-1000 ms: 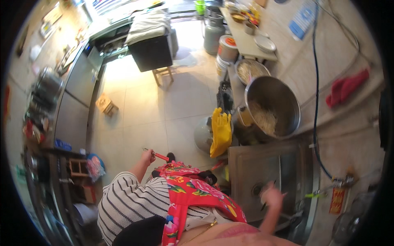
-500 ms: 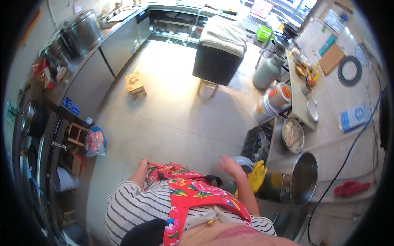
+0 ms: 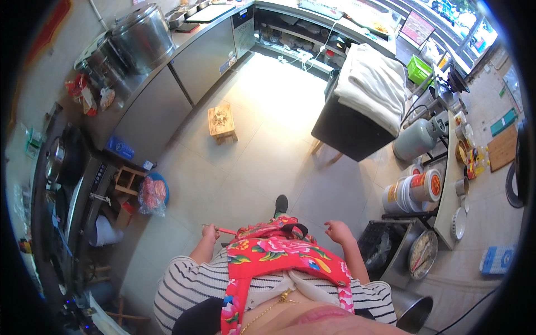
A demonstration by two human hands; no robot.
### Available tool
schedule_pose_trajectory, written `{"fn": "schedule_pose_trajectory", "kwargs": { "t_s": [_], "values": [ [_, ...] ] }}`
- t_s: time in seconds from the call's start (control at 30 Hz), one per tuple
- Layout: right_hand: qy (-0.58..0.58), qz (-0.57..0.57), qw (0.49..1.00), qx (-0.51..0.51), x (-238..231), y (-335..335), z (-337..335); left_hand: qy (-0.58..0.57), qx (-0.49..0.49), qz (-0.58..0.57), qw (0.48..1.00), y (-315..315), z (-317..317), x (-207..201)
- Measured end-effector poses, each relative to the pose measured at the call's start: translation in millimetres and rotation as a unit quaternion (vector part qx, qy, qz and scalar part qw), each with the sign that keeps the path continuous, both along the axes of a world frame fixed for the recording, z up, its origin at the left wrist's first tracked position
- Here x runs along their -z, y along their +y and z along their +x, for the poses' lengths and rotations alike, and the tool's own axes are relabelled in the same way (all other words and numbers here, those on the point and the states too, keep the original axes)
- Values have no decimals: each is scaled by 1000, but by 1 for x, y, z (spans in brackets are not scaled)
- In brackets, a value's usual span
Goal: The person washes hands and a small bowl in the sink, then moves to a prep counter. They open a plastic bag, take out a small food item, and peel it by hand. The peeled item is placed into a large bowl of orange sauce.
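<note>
My left hand [image 3: 209,233] is closed around a slim red thing [image 3: 225,230] beside my waist; a thin tip shows at its other side, and its kind is too small to make out. My right hand [image 3: 338,231] hangs at my other side, fingers loosely bent and partly apart, nothing visible in it. It is nearest to a black crate [image 3: 377,240] on the right. Between the hands is my red flowered apron [image 3: 279,254]. One dark shoe [image 3: 281,204] shows on the tiled floor ahead.
A small wooden stool [image 3: 222,123] stands ahead. Farther right, a black box [image 3: 349,120] topped with white cloth rests on wooden legs. A gas cylinder [image 3: 416,144] and white buckets [image 3: 399,198] line the right side. At left, a blue basin [image 3: 159,187] holds bagged pink stuff.
I have moved forward and my view has swung left, so the stool and box sit farther right. The yellow gloves have left view. My right hand has lowered slightly; my left stays closed.
</note>
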State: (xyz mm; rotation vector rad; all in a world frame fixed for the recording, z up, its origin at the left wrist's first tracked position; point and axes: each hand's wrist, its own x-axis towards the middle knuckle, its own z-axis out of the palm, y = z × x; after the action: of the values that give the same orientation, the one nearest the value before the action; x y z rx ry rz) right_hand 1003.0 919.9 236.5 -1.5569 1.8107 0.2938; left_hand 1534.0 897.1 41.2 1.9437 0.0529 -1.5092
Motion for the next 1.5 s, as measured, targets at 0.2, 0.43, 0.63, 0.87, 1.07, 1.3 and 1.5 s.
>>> {"fn": "schedule_pose_trajectory", "kwargs": {
  "t_s": [0.2, 0.43, 0.63, 0.87, 1.07, 1.3, 1.5],
  "values": [
    [-62, -115, 985, -114, -54, -262, -4, 18, -23, -38, 999, -193, -42, -40],
    [-146, -89, 961, -218, -93, -496, 44, 3, -67, -72, 995, -382, -88, -49],
    [-229, -143, 947, -172, -107, -753, 69, 11, -172, 9, 985, -600, -47, 2],
    [-283, -70, 956, 15, -166, -962, 35, -32, -98, 31, 994, -842, 10, -27],
    [-760, -26, 591, 267, -153, -1144, -28, -51, 17, -153, 987, -1170, -30, -62],
    [48, 67, 992, -97, -32, -1371, -57, 33, 75, -267, 960, -1366, -85, -133],
    [70, -22, 962, -264, -41, -1606, 26, -27, -22, -205, 978, -1465, -89, -210]
  ]
}}
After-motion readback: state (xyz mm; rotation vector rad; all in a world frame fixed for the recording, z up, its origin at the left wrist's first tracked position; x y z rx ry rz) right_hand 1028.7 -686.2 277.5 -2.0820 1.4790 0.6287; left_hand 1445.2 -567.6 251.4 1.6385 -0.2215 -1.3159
